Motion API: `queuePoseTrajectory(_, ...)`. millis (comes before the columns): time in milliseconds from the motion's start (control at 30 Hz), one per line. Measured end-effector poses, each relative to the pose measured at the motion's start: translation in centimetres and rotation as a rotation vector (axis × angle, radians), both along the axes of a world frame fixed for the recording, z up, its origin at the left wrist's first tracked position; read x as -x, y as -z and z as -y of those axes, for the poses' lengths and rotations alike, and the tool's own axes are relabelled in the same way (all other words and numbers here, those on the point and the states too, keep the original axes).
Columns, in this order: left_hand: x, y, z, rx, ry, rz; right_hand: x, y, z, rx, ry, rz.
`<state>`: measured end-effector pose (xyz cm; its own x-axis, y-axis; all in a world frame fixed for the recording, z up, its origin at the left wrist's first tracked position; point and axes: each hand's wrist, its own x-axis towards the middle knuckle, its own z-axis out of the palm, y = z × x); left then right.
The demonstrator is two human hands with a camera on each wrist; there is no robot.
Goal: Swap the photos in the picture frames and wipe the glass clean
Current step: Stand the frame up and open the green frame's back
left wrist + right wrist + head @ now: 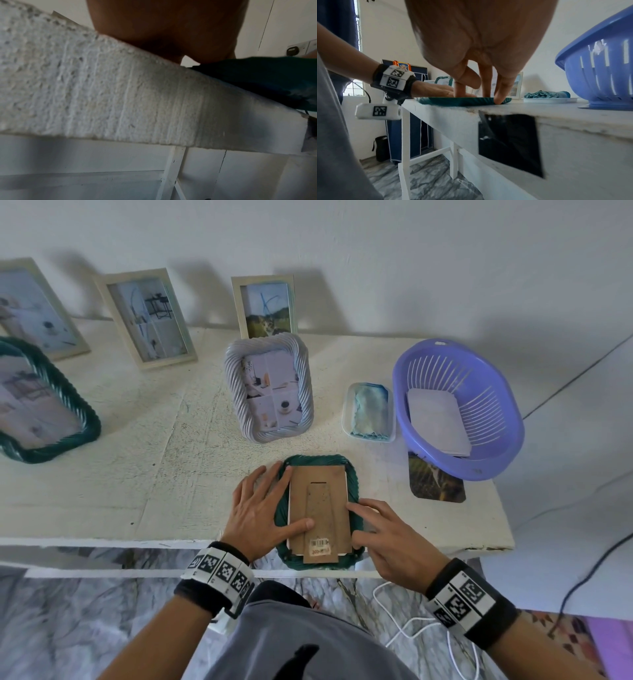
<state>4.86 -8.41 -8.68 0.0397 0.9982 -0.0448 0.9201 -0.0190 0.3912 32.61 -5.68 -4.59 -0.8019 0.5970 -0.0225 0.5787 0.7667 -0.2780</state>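
The purple slotted basket point(493, 440) at the far right holds a pale sheet point(438, 422). Beside it, a shallow clear tray point(346, 419) holds a crumpled blue cloth point(371, 412). A loose photo point(435, 482) lies flat, partly under the basket. The green rope-edged frame point(354, 481) lies face down at the near edge of the rough white table point(137, 474), brown cardboard backing point(322, 508) up. Your left hand point(262, 508) lies flat, fingers straight, thumb on the backing. Your right hand point(383, 535) presses straight fingertips on the frame's right edge; neither hand grasps anything.
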Motion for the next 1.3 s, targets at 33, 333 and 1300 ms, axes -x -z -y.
queuePoseTrajectory(33, 0.0, 0.0, 0.0, -0.003, -0.001, 0.002, 0.3, 0.0, 0.3, -0.002, 0.035, -0.013)
queuePoseTrajectory(333, 0.0, -0.3, 0.3, -0.014, 0.016, 0.022, 4.1, -0.7, 2.8, -0.078, 0.326, 0.04)
queuePoseTrajectory(1300, 3.3, 0.2, 3.0, -0.082, 0.298, 0.031, 10.7, -2.4, 3.7, -0.06, 0.531, 0.127)
